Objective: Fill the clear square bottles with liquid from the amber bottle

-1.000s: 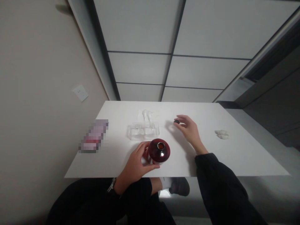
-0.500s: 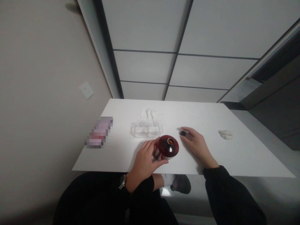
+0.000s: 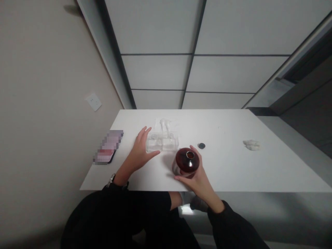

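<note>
Pale wall [image 3: 46, 114] at L w/ a white socket [image 3: 93, 102]; big white panels [image 3: 155, 31] w/ dark strips at the back; white surface [image 3: 228, 169] in front. R hand [image 3: 195, 164] is clamped on a dark red-brown bottle [image 3: 184, 162], thumb on the near side, fingers round the far/R side. Bottle is nr the front edge, a bit R of the surface's mid, open mouth facing up, approx. upright; can't tell if its base touches the surface or is just off it. Black round cap [image 3: 201, 146] lies on the surface just beyond the bottle, slightly R, nr the R hand's fingertips but apart from them.

L hand [image 3: 142, 147] has thumb & fingers well apart, spread about the L end of a clear container [image 3: 170, 145]; can't tell if they touch it. Container sits just beyond the bottle, to its L, w/ two sections side by side. Right behind it: a pair of whitish pieces [image 3: 165, 123], too blurred to ID. Watch [image 3: 111, 180] on L wrist, black sleeves [image 3: 228, 223] on both arms. Phone [image 3: 111, 157], mostly pixelated, is at the surface's L edge; crumpled off-white tissue [image 3: 251, 145] well off to the R.
</note>
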The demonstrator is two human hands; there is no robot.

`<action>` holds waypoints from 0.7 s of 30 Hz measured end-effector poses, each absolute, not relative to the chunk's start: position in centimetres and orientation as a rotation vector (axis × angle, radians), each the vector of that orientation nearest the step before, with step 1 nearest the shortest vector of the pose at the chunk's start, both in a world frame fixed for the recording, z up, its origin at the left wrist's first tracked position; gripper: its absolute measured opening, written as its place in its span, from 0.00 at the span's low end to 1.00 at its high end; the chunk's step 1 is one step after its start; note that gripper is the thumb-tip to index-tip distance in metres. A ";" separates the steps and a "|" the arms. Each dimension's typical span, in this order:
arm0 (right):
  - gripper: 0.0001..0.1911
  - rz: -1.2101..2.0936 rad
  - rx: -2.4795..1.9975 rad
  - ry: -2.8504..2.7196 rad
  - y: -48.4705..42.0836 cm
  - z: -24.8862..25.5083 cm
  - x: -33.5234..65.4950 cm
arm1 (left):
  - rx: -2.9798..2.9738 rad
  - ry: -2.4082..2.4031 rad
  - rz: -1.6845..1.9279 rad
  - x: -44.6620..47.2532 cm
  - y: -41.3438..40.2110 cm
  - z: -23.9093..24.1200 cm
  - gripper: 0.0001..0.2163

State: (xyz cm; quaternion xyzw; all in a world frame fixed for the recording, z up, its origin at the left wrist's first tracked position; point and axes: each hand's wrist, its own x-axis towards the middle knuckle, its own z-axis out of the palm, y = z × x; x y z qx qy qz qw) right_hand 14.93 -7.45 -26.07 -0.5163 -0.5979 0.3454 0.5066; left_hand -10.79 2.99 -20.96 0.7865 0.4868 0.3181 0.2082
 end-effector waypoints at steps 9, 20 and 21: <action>0.42 0.645 -1.350 -1.368 -8.3 -26.6 16.3 | 1.848 1.457 1.018 -13.3 -0.8 -21.2 0.32; 0.38 0.274 -1.306 -1.752 -9.9 -22.4 20.3 | 1.991 1.133 0.878 -8.0 -6.1 -22.2 0.33; 0.38 0.260 -1.303 -1.789 -9.8 -22.2 20.5 | 1.966 1.141 0.849 -7.7 -6.2 -22.5 0.35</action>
